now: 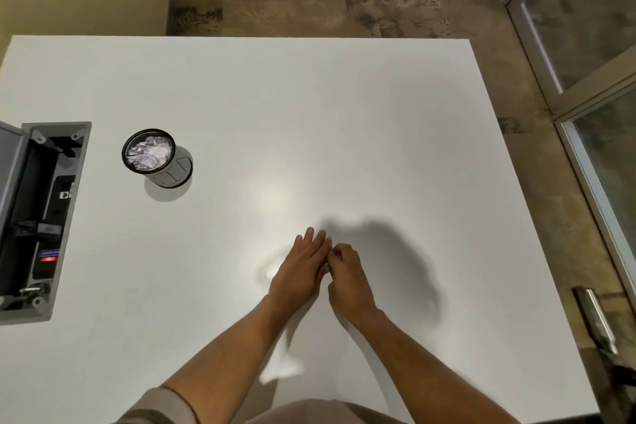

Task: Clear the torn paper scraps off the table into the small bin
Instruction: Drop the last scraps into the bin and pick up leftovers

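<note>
A small black mesh bin (173, 167) stands on the left part of the white table (309, 113), filled with crumpled white paper scraps (148, 154). No loose scraps show on the tabletop. My left hand (299, 268) is flat with fingers extended, low over the table's near centre. My right hand (347, 274) is curled beside it, fingertips touching the left hand's fingers. Whether the right fingers pinch anything is hidden. Both hands are far right of the bin.
An open grey cable box (38, 217) is recessed in the table's left edge, lid raised. A glass door with a metal handle (597, 320) stands at the right. Tiled floor lies beyond the far table edge.
</note>
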{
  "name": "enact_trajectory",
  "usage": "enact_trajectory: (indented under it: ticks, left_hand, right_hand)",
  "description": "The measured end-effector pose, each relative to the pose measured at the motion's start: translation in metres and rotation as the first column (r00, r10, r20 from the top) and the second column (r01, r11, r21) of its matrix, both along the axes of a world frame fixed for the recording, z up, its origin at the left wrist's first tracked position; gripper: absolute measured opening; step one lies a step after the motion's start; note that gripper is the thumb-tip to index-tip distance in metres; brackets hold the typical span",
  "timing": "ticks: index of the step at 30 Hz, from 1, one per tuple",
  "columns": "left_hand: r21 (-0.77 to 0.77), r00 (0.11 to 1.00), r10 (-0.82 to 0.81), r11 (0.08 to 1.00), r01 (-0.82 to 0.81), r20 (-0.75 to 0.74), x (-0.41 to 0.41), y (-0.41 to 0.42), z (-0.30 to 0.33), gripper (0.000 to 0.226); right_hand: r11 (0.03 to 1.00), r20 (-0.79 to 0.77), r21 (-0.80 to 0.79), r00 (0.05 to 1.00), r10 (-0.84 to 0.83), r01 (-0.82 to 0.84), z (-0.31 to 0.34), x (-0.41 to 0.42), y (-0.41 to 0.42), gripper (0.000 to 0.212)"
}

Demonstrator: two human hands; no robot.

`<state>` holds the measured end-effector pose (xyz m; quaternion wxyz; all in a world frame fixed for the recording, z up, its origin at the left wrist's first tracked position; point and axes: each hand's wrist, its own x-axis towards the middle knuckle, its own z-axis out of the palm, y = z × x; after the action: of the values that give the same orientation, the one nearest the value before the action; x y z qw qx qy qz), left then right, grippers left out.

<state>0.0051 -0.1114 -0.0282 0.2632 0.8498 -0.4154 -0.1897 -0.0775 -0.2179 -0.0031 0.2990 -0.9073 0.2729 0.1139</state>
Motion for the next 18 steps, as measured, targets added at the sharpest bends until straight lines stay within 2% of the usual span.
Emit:
enact_trajectory:
  ticks: [3,7,9,10,12,13,15,18]
  left_hand:
    - [-0.024,0.998,-0.003,1.000,0.004,0.062,-0.005,0.004,-0.007,0.035]
    - [-0.132,0.961,-0.008,0.990,0.046,0.277,-0.007,0.010,0.000,0.021]
    - [-0.162,0.928,0.003,0.985,0.062,0.373,-0.005,0.014,0.008,0.036]
    - [-0.138,0.923,0.003,0.989,0.055,0.384,-0.005,0.018,0.011,0.036]
    - [-0.044,0.923,0.015,0.999,0.002,0.384,-0.009,0.028,0.013,0.021]
    - [-0.006,0.925,0.031,1.000,-0.031,0.379,-0.012,0.032,0.013,0.022]
    - [0.021,0.953,0.063,0.997,-0.072,0.297,-0.021,0.036,0.012,0.039]
    - [0.030,0.980,0.139,0.989,-0.145,0.144,-0.029,0.036,0.014,0.036]
  right_hand:
    - [0.997,0.062,0.051,0.996,-0.064,0.061,0.003,-0.003,-0.008,0.035]
    - [0.956,0.106,0.165,0.959,-0.263,0.244,0.010,-0.008,-0.012,0.029]
    - [0.943,0.088,0.195,0.953,-0.290,0.269,0.012,-0.011,-0.009,0.026]
    - [0.939,0.087,0.209,0.951,-0.297,0.274,0.012,-0.012,-0.007,0.026]
    - [0.935,0.093,0.226,0.950,-0.300,0.273,0.015,-0.013,-0.001,0.026]
    - [0.929,0.088,0.236,0.946,-0.313,0.286,0.016,-0.013,0.001,0.026]
    - [0.918,0.077,0.248,0.938,-0.338,0.310,0.017,-0.014,0.005,0.027]
    - [0.912,0.058,0.253,0.936,-0.348,0.323,0.019,-0.015,0.009,0.026]
